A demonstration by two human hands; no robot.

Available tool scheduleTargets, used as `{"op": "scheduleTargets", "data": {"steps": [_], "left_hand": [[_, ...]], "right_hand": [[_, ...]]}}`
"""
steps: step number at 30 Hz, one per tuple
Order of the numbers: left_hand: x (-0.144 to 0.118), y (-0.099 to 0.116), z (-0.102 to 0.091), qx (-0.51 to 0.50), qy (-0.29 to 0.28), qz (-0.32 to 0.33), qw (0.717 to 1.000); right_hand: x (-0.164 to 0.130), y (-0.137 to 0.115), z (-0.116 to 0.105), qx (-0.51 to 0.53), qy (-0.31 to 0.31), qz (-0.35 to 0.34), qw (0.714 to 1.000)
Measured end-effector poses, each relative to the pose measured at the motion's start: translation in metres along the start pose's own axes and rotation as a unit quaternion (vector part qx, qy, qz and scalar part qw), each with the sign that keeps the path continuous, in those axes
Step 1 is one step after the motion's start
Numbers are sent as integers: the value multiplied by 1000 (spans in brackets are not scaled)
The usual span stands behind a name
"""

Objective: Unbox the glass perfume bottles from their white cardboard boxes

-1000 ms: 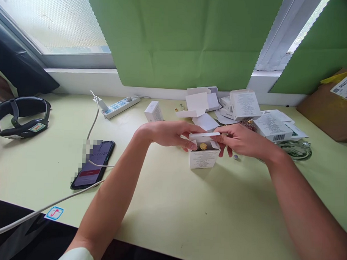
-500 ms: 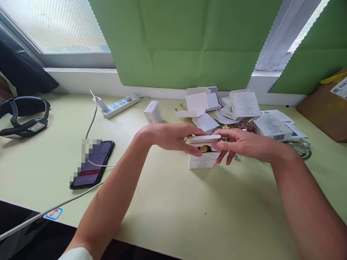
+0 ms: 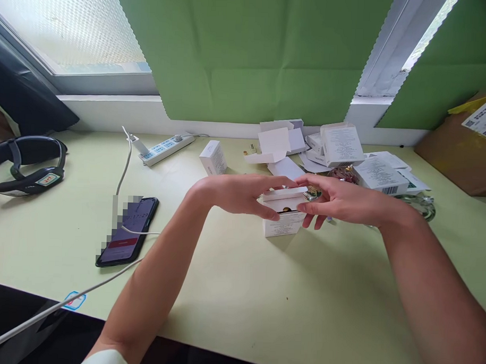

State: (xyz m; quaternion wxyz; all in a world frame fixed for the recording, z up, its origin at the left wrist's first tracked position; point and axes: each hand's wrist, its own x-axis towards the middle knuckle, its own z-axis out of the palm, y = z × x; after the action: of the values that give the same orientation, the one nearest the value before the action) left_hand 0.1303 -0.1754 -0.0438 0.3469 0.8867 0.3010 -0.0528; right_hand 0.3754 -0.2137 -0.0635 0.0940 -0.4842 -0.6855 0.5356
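Observation:
A small white cardboard box (image 3: 284,226) with fine print on its front stands upright on the table, its top flap raised. Something gold and dark shows in the narrow opening beneath the flap. My left hand (image 3: 242,195) grips the box from the left, thumb at the front upper edge and fingers behind the flap. From the right, my right hand (image 3: 334,198) holds it too, with the thumb at the opening and the index finger reaching behind the flap. Its lower fingers hang beside the box's right side. Some fingertips of both hands are hidden behind the flap.
Several white boxes (image 3: 342,145) and loose flaps lie at the back right, with a clear glass item (image 3: 425,206) nearby. Another small box (image 3: 213,157) stands near a power strip (image 3: 168,149). To the left are a phone (image 3: 127,232), a white cable and a black headset (image 3: 28,164).
My right hand's index finger has moved left and back over the flap, towards my left fingertips. The flap is tipped further up, and the gold item shows less.

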Motion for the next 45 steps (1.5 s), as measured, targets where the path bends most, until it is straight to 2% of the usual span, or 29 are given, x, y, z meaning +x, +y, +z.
{"op": "scheduleTargets", "data": {"steps": [4, 7, 11, 14, 20, 27, 32, 45], "left_hand": [[0, 0, 1, 10, -3, 11, 1000], [1, 1, 1, 2, -1, 6, 1000], [3, 2, 0, -7, -6, 16, 1000], [4, 3, 2, 10, 16, 25, 999], [7, 6, 6, 50, 38, -22, 998], [8, 9, 9, 68, 60, -16, 996], [7, 14, 9, 105, 59, -11, 993], [6, 15, 7, 85, 49, 14, 995]], "right_hand": [[1, 1, 3, 71, -29, -10, 997], [0, 2, 3, 91, -25, 6, 995], [-2, 2, 1, 84, -19, -3, 996], [-1, 3, 0, 76, -8, -7, 997], [-1, 1, 0, 71, -2, -5, 997], [-5, 0, 1, 66, 1, 11, 998], [-4, 2, 1, 79, 5, 10, 997], [-3, 0, 0, 49, 4, 11, 999]]}}
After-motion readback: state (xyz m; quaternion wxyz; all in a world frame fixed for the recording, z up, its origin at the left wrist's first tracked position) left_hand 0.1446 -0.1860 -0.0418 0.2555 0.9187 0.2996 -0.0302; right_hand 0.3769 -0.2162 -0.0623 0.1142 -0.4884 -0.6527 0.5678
